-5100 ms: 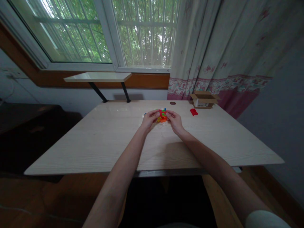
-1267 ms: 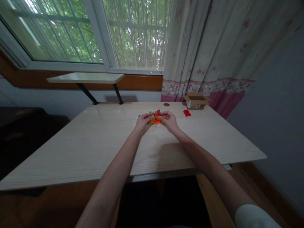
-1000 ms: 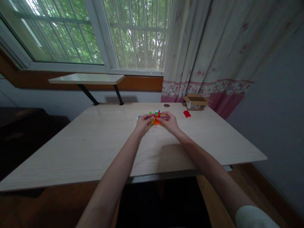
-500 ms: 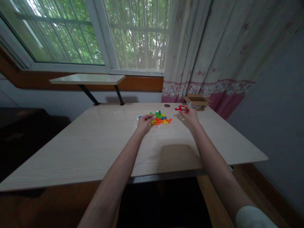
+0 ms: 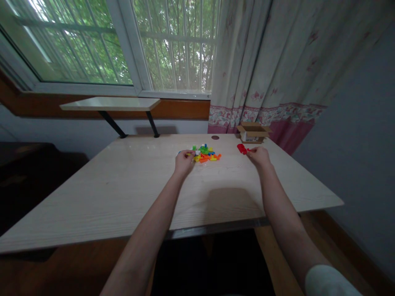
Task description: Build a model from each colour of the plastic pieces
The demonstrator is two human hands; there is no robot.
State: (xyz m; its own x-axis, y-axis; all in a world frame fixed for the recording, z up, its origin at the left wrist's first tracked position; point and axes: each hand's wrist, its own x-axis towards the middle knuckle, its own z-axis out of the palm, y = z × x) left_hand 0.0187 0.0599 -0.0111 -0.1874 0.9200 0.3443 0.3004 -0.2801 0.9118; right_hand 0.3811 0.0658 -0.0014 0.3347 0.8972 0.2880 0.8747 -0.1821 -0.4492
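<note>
At the left edge of a pile of small coloured plastic toy pieces (image 5: 203,158), my left hand (image 5: 184,162) is closed in a pinch on a white toy piece (image 5: 198,153). The pile mixes green, yellow, orange and blue pieces. To the right of it, my right hand (image 5: 260,156) is low over the table, its fingertips pinched at the right end of some red toy pieces (image 5: 242,149). Whether those red pieces are joined together or lie loose side by side, I cannot tell. Part of the pile is hidden behind my left fingers.
An open cardboard box (image 5: 253,134) stands at the back right of the wooden table (image 5: 123,185), near the curtain (image 5: 247,82). A raised white shelf (image 5: 114,103) on black legs is at the back left. A dark round disc (image 5: 215,137) is at the rear edge.
My right hand has moved right and nearer to me, down to the table with the red pieces. My left hand has shifted slightly, and the white piece shows more clearly in its fingers.
</note>
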